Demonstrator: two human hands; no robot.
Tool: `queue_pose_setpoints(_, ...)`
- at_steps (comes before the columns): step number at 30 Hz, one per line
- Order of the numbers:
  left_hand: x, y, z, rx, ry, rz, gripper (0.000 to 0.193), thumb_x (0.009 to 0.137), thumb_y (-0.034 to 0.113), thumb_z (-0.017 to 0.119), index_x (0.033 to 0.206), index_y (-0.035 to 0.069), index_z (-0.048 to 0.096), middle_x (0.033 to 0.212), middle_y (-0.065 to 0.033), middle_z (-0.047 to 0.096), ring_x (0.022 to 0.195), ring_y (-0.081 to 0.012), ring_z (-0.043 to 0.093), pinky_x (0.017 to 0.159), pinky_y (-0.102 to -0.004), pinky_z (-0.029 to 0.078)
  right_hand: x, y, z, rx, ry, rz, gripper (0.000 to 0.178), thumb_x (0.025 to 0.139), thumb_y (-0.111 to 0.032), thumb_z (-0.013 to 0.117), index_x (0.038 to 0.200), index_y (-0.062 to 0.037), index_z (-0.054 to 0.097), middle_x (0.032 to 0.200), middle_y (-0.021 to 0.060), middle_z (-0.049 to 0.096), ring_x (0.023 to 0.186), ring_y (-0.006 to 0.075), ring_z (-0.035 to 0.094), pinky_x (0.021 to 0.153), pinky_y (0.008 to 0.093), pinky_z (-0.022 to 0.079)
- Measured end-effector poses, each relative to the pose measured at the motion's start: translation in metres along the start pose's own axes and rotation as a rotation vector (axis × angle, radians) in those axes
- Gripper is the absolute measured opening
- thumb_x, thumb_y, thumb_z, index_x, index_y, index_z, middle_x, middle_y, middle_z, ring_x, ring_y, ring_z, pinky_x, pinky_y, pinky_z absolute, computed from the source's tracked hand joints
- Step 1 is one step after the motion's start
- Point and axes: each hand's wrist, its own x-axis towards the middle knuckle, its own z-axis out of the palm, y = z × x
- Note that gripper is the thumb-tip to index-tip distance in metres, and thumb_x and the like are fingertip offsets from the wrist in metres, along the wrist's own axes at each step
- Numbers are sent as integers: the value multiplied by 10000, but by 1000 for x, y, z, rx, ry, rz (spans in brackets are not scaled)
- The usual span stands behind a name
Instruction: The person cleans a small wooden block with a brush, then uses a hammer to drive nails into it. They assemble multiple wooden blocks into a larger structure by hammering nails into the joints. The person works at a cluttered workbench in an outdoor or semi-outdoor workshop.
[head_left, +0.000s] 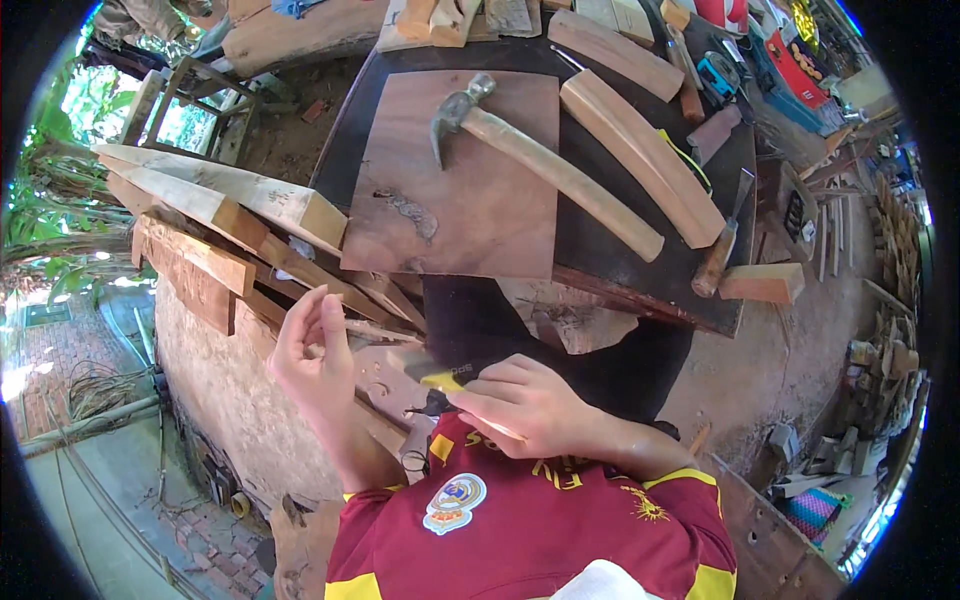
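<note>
Through the head camera, my only feed, I had the left hand raised at the left of centre, its fingers curled and its thumb close to the forefinger; the gap was narrow, and I couldn't tell whether anything was pinched there. The right hand was closed around a yellow-and-dark object, which stuck out toward the left hand in front of the maroon shirt; its far end was too blurred for me to make out. Beyond both hands, I could see a hammer lying on a thin wooden board, its handle slanting past the board's right edge over the dark table. To the right of it I saw a long shaped wooden piece, then a chisel with its handle just beside a short wooden block. Pointed beams lay left of the board, and a blue tape measure sat at the far right.
</note>
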Motion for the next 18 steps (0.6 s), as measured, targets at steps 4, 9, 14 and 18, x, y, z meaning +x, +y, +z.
queue_pose_setpoints(4, -10, -3, -4, 73, -13, -56, 207, 943, 150, 650, 1079, -4, 678, 926, -79, 720, 839, -111, 662, 736, -226, 504, -3, 7, -40, -297, 302, 17, 284, 774, -60, 710, 1048, -10, 657, 937, 90, 679, 797, 237, 646, 716, 372, 506)
queue_pose_setpoints(9, -8, -10, 3, 55, -35, -56, 202, 948, 149, 644, 1079, -1, 679, 938, -70, 718, 844, -101, 659, 733, -216, 500, 4, 14, -71, -465, 247, 285, 319, 794, -15, 705, 1104, -3, 634, 941, 118, 680, 829, 298, 638, 727, 394, 515)
queue_pose_setpoints(14, -3, 5, 14, 47, -63, -37, 199, 952, 141, 638, 1085, -2, 677, 920, -61, 715, 838, -97, 657, 741, -218, 502, 3, -12, -73, -197, 41, 166, 385, 784, -103, 743, 1139, -30, 611, 937, 93, 673, 807, 287, 636, 733, 377, 522)
queue_pose_setpoints(18, -3, 4, 19, 42, -111, -52, 231, 937, 131, 652, 1122, -7, 665, 994, -89, 709, 886, -117, 657, 754, -231, 510, 0, 8, -71, -444, 310, 243, 379, 800, -107, 727, 1155, -45, 612, 965, 91, 670, 844, 280, 637, 745, 386, 518)
